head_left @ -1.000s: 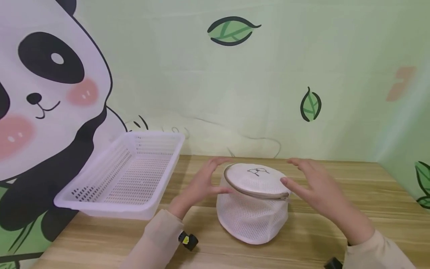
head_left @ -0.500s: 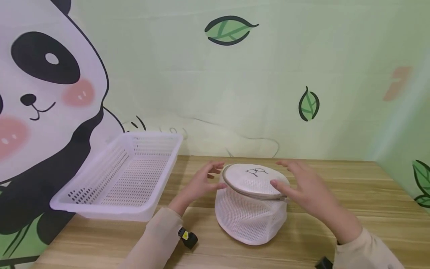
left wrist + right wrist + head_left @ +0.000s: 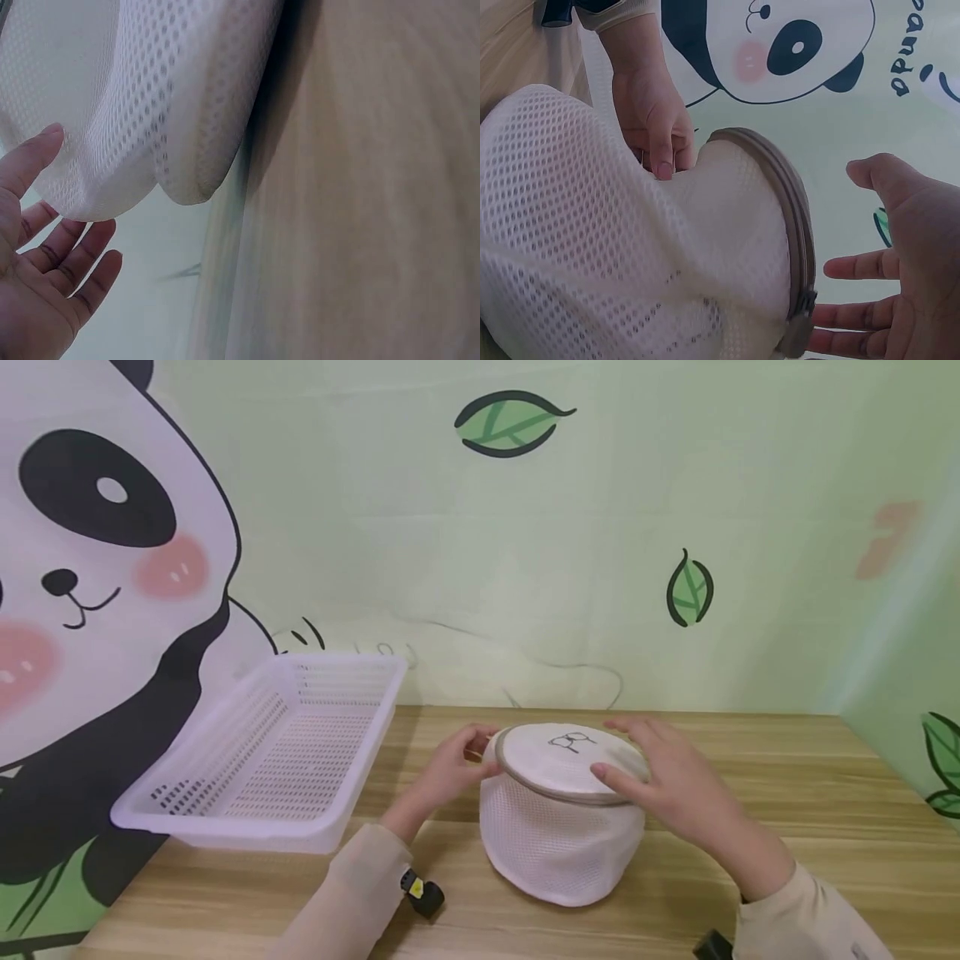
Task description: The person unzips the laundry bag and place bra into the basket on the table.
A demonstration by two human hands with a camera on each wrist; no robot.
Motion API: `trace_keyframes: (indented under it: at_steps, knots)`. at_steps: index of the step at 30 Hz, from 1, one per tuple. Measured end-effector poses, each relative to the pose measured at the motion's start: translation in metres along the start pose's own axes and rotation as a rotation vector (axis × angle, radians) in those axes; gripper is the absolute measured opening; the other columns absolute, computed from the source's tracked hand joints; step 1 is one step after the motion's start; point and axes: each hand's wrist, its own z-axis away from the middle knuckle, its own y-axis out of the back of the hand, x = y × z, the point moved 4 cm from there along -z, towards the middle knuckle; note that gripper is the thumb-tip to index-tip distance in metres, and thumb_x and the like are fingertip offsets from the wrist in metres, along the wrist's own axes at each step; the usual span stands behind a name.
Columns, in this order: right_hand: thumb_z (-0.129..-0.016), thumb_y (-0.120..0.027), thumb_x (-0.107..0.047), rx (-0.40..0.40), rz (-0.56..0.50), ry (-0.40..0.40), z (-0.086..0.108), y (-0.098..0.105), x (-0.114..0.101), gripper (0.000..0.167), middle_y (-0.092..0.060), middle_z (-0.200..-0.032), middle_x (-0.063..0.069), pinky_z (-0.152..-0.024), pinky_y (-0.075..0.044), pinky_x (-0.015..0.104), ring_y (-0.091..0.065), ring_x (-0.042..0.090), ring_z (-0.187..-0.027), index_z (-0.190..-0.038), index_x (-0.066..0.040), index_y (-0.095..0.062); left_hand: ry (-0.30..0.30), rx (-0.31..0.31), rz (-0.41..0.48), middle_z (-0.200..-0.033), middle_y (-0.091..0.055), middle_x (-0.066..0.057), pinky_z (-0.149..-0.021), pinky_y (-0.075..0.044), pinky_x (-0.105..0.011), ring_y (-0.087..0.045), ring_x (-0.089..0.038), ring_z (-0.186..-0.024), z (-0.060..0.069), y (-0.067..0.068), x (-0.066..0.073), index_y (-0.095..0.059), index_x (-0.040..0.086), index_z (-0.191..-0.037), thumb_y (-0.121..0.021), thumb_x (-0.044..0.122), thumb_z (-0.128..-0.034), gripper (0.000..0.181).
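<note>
A white mesh laundry bag (image 3: 562, 843) stands upright on the wooden table, its round lid tilted toward me. A grey-brown zip (image 3: 799, 217) rims the lid, with its pull beside my right fingers. My left hand (image 3: 452, 770) pinches the mesh at the bag's upper left side. In the left wrist view its thumb (image 3: 34, 159) lies on the near face of the fabric, and the index fingertip goes behind it. Over the lid's right edge, my right hand (image 3: 671, 781) is spread, fingers extended and thumb apart. Some of its fingertips are hidden behind the zip in the right wrist view.
A white plastic basket (image 3: 330, 839) with slotted walls stands left of the bag. Behind the table (image 3: 810, 827) hangs a pale green backdrop (image 3: 360, 527) printed with a panda and leaves. Small black cameras (image 3: 425, 897) are strapped at both wrists.
Both hands have come closer to the bag, the right one moving left over the lid. My left fingers have taken hold of the mesh side. The basket stays put.
</note>
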Motion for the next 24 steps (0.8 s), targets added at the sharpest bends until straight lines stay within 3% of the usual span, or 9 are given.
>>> trace_keyframes:
  at_steps: [9,16,24]
  knots:
    - [-0.088,-0.063,-0.046,-0.009,0.010,0.007,0.001,-0.002,-0.011,0.056,-0.056,-0.134,0.012,-0.101,-0.041,0.058,-0.049,0.035,-0.126,-0.132,-0.013,-0.053,0.013,0.004,0.023,-0.097,-0.066,-0.016,-0.083,-0.051,-0.036,-0.056,-0.013,-0.085,0.004,0.001,0.009,-0.060,-0.001,-0.115,-0.073,0.005,-0.0811,0.037]
    - [-0.086,-0.066,-0.046,-0.012,0.042,0.027,0.001,-0.006,-0.020,0.054,-0.058,-0.131,0.013,-0.097,-0.045,0.057,-0.052,0.036,-0.123,-0.128,-0.014,-0.056,0.004,0.029,0.038,-0.094,-0.064,-0.016,-0.071,-0.047,-0.020,-0.054,-0.009,-0.078,0.011,-0.001,0.023,-0.060,-0.002,-0.109,-0.074,0.005,-0.0800,0.033]
    - [-0.083,-0.069,-0.045,-0.007,0.088,0.063,0.002,-0.007,-0.029,0.051,-0.062,-0.124,0.011,-0.090,-0.051,0.053,-0.058,0.032,-0.114,-0.123,-0.015,-0.059,0.008,0.050,0.047,-0.089,-0.064,-0.016,-0.068,-0.046,-0.018,-0.053,-0.008,-0.075,0.018,-0.004,0.032,-0.060,-0.001,-0.106,-0.074,0.006,-0.0804,0.031]
